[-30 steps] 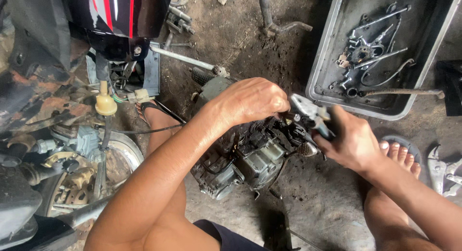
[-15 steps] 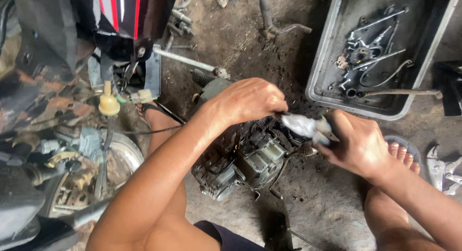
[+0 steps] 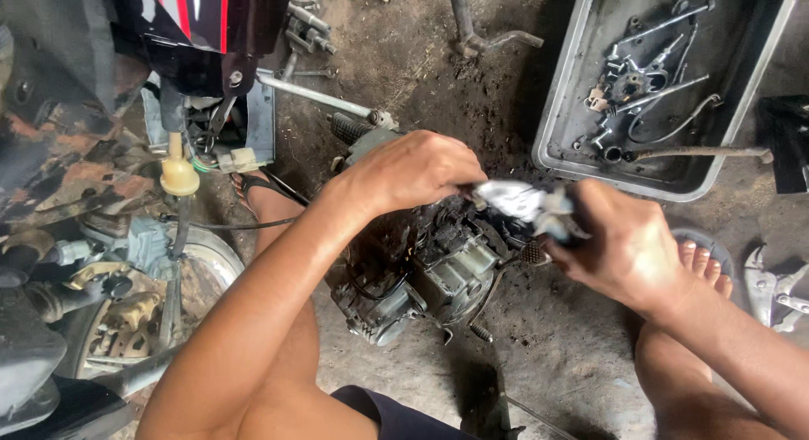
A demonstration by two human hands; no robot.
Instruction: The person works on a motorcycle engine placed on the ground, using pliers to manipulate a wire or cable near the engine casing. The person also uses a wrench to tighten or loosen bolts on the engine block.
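A greasy small engine [image 3: 421, 276] lies on the dirty floor between my legs. My left hand [image 3: 417, 169] rests on top of the engine, fingers curled down onto it near the tip of a tool. My right hand [image 3: 628, 250] grips a metal tool [image 3: 518, 202], blurred, with its silver end pointing left toward my left hand's fingers. A foot peg and lever [image 3: 531, 253] stick out of the engine under the tool.
A grey metal tray [image 3: 563, 124] with wrenches and small parts sits at the upper right. A motorcycle with its wheel [image 3: 126, 313] fills the left side. Pliers [image 3: 771, 284] lie at the right edge by my bare foot [image 3: 704, 263].
My right hand has moved the tool left and level, closer to my left hand over the engine. The view has shifted slightly.
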